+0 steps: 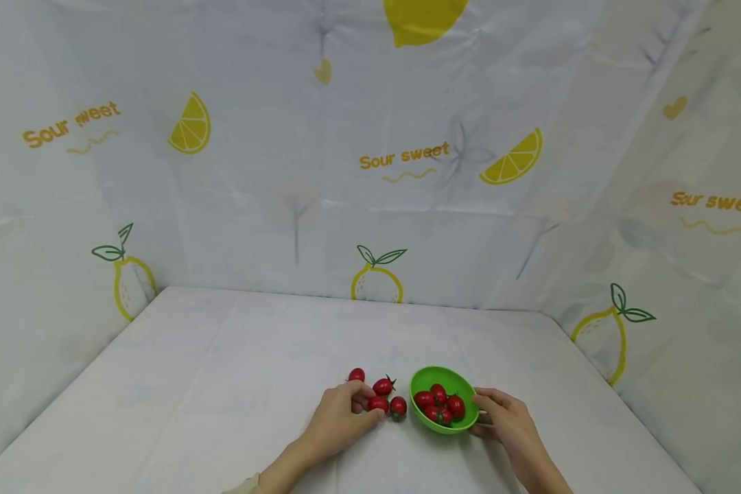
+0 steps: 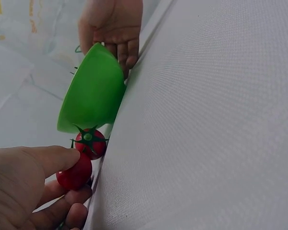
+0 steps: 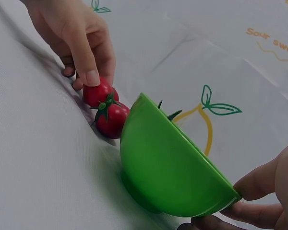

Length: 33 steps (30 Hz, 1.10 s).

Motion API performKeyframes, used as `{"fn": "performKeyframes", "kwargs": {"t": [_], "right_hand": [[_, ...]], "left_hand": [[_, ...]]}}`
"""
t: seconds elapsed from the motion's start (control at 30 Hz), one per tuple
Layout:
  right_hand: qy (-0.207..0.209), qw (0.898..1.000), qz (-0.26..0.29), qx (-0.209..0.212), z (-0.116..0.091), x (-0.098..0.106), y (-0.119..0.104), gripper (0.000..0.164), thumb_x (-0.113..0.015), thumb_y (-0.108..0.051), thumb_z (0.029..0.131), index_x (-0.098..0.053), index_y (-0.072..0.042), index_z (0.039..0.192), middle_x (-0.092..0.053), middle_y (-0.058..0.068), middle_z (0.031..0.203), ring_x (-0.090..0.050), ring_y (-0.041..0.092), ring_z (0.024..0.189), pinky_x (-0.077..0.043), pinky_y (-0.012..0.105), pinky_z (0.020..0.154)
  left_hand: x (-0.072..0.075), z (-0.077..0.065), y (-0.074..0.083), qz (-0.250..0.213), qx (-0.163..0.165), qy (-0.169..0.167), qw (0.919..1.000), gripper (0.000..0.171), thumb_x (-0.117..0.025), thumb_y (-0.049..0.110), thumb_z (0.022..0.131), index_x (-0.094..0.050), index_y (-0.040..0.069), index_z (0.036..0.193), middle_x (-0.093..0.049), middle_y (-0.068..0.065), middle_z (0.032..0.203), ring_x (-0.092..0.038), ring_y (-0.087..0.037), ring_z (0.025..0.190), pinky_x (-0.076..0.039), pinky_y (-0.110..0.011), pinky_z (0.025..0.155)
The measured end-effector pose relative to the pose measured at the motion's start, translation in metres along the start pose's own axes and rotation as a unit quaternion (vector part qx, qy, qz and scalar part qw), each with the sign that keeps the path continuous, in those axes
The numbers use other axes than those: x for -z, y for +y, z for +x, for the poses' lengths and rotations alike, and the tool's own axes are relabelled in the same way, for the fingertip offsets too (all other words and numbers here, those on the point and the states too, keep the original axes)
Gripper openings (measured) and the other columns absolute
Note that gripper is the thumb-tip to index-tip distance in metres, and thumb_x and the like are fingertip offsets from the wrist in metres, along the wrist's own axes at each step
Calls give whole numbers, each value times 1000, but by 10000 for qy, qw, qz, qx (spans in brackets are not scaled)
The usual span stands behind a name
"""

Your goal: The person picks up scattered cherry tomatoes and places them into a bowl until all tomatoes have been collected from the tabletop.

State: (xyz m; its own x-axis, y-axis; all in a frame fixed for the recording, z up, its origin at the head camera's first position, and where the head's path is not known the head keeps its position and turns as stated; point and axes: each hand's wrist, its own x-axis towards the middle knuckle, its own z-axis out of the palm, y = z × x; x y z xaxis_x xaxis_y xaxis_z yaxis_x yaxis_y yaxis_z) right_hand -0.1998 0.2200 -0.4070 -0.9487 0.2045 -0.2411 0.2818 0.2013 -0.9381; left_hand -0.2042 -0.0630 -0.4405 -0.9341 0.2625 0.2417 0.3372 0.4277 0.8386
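Observation:
My left hand (image 1: 339, 420) pinches a red cherry tomato (image 2: 76, 172) between thumb and fingers, close to the tabletop. Right beside that one lies another cherry tomato (image 2: 90, 143) with a green star-shaped stem. Two more, a stemmed tomato (image 1: 383, 387) and a tomato (image 1: 356, 374), sit just beyond the left fingertips. The green bowl (image 3: 168, 163) stands to the right of them, with several tomatoes (image 1: 455, 406) inside. My right hand (image 1: 511, 420) grips the bowl's right side, thumb at the rim and fingers lower along the outer wall.
A white cloth (image 1: 222, 384) covers the table. Behind it and on both sides hangs a pale sheet (image 1: 259, 171) printed with lemons and lettering, meeting the table's back edge.

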Motion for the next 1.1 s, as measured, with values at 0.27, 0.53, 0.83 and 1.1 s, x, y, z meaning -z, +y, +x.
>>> {"fn": "performKeyframes", "kwargs": {"t": [0.27, 0.53, 0.83, 1.1], "right_hand": [[17, 10000, -48, 8, 2, 0, 0, 43, -55, -17, 99, -51, 10, 132, -62, 17, 112, -64, 19, 83, -56, 36, 73], [-57, 10000, -45, 48, 2, 0, 0, 44, -55, -17, 99, -50, 11, 132, -62, 18, 113, -64, 19, 82, -56, 36, 74], [-84, 9999, -71, 30, 1, -1, -2, 44, -55, -17, 99, -50, 11, 133, -61, 19, 114, -63, 18, 82, -56, 35, 74], [-79, 10000, -27, 35, 1, 0, -2, 44, -55, -16, 99, -49, 12, 132, -63, 16, 110, -64, 19, 82, -56, 35, 73]], "left_hand": [[1, 2, 1, -99, 33, -18, 9999, 22, -77, 27, 85, -68, 12, 98, -60, 9, 83, -56, -11, 78, -48, -26, 69], [3, 3, 2, -184, 4, -51, 9998, 22, -76, 25, 85, -68, 10, 99, -62, 8, 84, -58, -10, 76, -49, -26, 68], [7, 6, 0, -215, 5, 44, 9998, 26, -76, 26, 87, -68, 5, 101, -64, 6, 87, -59, -10, 77, -50, -25, 69], [10, 6, 6, -200, 62, 153, 9997, 27, -75, 29, 86, -68, 8, 101, -64, 7, 87, -58, -12, 79, -49, -28, 70]]}}
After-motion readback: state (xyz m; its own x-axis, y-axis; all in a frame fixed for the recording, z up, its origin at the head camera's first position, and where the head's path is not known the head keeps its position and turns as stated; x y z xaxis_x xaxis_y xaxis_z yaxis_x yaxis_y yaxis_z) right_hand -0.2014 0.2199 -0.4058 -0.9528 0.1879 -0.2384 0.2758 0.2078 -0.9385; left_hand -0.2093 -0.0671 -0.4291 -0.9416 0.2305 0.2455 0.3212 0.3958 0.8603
